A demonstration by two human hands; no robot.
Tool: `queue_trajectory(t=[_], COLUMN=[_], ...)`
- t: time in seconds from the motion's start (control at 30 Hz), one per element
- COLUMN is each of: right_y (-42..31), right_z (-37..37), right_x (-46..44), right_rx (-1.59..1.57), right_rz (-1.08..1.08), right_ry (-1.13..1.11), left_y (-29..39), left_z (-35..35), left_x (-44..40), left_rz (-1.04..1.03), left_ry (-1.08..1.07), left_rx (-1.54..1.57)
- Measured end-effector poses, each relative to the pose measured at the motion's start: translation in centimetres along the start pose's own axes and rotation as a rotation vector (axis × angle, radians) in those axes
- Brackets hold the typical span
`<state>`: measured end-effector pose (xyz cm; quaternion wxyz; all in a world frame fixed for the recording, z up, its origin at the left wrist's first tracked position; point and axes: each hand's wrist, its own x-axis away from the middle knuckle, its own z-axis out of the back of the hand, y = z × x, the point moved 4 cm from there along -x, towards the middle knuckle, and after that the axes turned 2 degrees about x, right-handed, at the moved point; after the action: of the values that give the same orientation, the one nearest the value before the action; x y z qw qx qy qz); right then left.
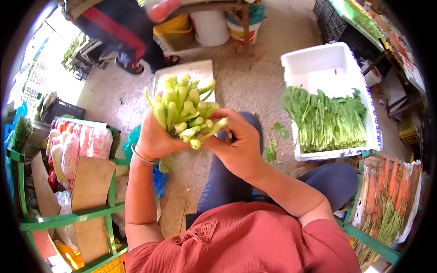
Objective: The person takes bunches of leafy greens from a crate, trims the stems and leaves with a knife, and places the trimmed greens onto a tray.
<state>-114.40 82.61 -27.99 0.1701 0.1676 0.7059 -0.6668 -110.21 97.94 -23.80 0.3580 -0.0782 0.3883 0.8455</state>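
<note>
A bunch of leafy greens [182,107] is held up in front of me, its thick pale-green stem ends facing the camera. My left hand [157,129], with a bangle at the wrist, wraps round the bunch from the left. On the other side, my right hand [239,143] has its thumb and fingers closed on a stem [214,128] at the bunch's edge. The leaves of the bunch are mostly hidden beneath the stems. To the right, a white foam box [314,68] holds a row of similar leafy greens [325,120].
Carrots [391,186] lie in a green-framed rack at right. Wrapped goods [82,145] and cardboard [93,184] fill a rack at left. Ahead are a white foam slab [200,70], a standing person [116,27] and several buckets [209,27]. Loose leaves [281,130] lie on the floor.
</note>
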Motion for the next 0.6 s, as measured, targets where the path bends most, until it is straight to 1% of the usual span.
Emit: queue_trajectory(t=[0.03,0.07,0.1,0.13,0.17,0.2,0.27,0.3,0.33,0.4,0.43,0.47,0.5,0.53,0.57,0.6], right_y=[1.0,1.6,2.2,2.8,3.5,4.2,6.2,6.5,5.9,4.3,4.1,4.0,3.8,3.4,3.3,3.3], right_z=[-0.8,-1.2,-1.3,-1.2,-1.0,-0.5,0.8,1.5,2.3,4.3,5.4,6.3,6.7,7.1,7.4,7.4], right_x=[0.8,1.8,2.7,3.3,4.1,5.1,7.2,8.0,8.5,9.2,9.8,10.4,10.7,10.7,10.8,10.9], right_rx=[0.064,0.050,0.082,0.120,0.110,0.120,0.114,0.087,0.103,0.212,0.191,0.174,0.062,-0.051,-0.071,-0.072], right_rz=[-0.020,-0.061,-0.105,-0.143,-0.168,-0.196,-0.471,-0.524,-0.541,-0.652,-0.701,-0.692,-0.676,-0.656,-0.716,-0.719], right_ry=[-0.023,-0.025,-0.028,-0.029,-0.021,-0.012,-0.051,-0.021,-0.001,0.086,0.161,0.180,0.230,0.281,0.201,0.217], left_y=[-1.0,-2.1,-3.2,-4.4,-5.4,-6.2,-6.3,-6.1,-6.1,-6.1,-6.3,-6.4,-6.2,-6.2,-6.5,-6.4], left_z=[-0.2,-0.9,-1.9,-3.1,-4.5,-5.8,-7.7,-8.3,-9.0,-10.5,-10.6,-10.9,-11.1,-11.4,-11.9,-12.2], left_x=[1.3,2.7,3.9,4.7,5.6,6.0,5.8,5.2,4.8,4.2,3.9,3.6,3.2,2.9,2.9,2.8], left_rz=[0.107,0.219,0.239,0.250,0.205,0.205,0.266,0.229,0.223,0.200,0.097,0.117,0.137,0.193,0.247,0.242], left_ry=[0.002,0.000,-0.035,-0.067,-0.072,-0.004,-0.059,-0.101,-0.117,-0.168,-0.137,-0.168,-0.198,-0.227,-0.208,-0.223], left_rx=[0.025,0.056,0.070,0.088,0.146,0.181,0.215,0.136,0.161,0.153,0.042,0.066,0.090,0.176,0.289,0.293])
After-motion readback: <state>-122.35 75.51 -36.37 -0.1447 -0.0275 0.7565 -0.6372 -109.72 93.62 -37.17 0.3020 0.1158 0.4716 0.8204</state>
